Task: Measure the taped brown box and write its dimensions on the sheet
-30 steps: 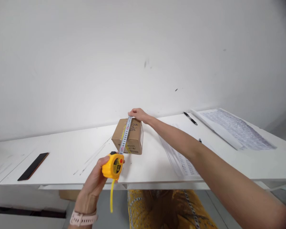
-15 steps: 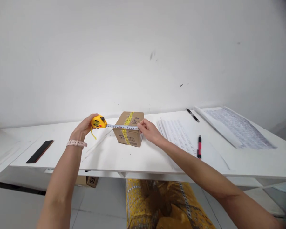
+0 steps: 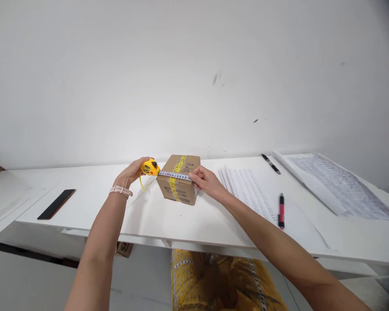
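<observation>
A small brown cardboard box [image 3: 177, 190] sits on the white table, sealed with yellow tape and marked with dark handwriting on top. My left hand [image 3: 133, 171] is closed around a yellow tape measure [image 3: 149, 167], whose case is at the box's left edge. A yellow wrist strap dangles from the case. The measure's blade [image 3: 175, 175] lies across the top of the box near its front edge. At the box's right edge, my right hand [image 3: 208, 182] pinches the blade's end; its fingertips partly hide that end.
Printed sheets [image 3: 249, 190] lie right of the box, with a red and black pen [image 3: 281, 211] on them. Behind is a black pen [image 3: 271, 164], beside more papers [image 3: 337, 185]. A flat black strip [image 3: 56, 204] lies at left. The wall rises behind the table.
My left hand has brought the tape measure's case right, up to the box, and the blade between them is shorter. My right hand still pinches its end. The whole view has shifted slightly.
</observation>
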Demonstrator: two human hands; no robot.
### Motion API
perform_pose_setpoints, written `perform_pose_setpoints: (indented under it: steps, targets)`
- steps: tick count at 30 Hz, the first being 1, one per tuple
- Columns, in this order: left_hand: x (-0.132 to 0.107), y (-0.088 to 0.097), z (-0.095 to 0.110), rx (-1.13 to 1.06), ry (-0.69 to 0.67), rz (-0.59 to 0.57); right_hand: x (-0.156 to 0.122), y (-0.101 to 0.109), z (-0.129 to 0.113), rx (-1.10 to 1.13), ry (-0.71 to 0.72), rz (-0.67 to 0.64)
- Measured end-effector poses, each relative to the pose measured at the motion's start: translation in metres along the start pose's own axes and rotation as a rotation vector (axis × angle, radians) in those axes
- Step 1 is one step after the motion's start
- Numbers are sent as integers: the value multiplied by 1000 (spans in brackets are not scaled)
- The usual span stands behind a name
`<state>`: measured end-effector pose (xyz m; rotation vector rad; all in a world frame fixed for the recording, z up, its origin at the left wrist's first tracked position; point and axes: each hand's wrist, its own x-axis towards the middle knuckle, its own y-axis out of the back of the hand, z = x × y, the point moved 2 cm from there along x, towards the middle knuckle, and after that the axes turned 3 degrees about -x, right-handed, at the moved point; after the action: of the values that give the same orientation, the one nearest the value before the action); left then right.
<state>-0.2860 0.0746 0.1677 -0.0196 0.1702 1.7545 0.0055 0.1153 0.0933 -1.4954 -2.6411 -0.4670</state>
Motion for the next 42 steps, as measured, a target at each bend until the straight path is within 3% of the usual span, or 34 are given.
perform_pose_setpoints:
  steps: [4, 12, 18, 22, 26, 29, 32, 36, 39, 42]
  targets:
    - [5, 8, -4, 36, 20, -39, 5, 0, 0, 26, 17, -27]
    - [8, 12, -4, 95, 16, -86, 3, -1, 1, 169, -84, -85]
    - [6, 12, 2, 172, 4, -147, -2, 0, -5, 60, -70, -81]
    - [-21, 10, 26, 407, -33, -259, 0, 14, -29, -251, -19, -46]
    - [-76, -10, 38, 669, -18, -484, 3, 35, -67, -535, 104, -83]
    - [-125, -36, 16, 536, -17, -597, 3, 43, -90, -623, 231, -228]
    - [-169, -64, -27, 95, -23, -554, 2, 39, -102, -558, 307, -396]
    - [-210, -94, -87, -459, -2, -379, 4, 22, -99, -330, 330, -558]
    - [-225, -103, -113, -711, -3, -295, 8, 13, -80, -268, 362, -481]
    - [-229, -95, -119, -772, -52, -153, 13, 8, -46, -477, 494, -356]
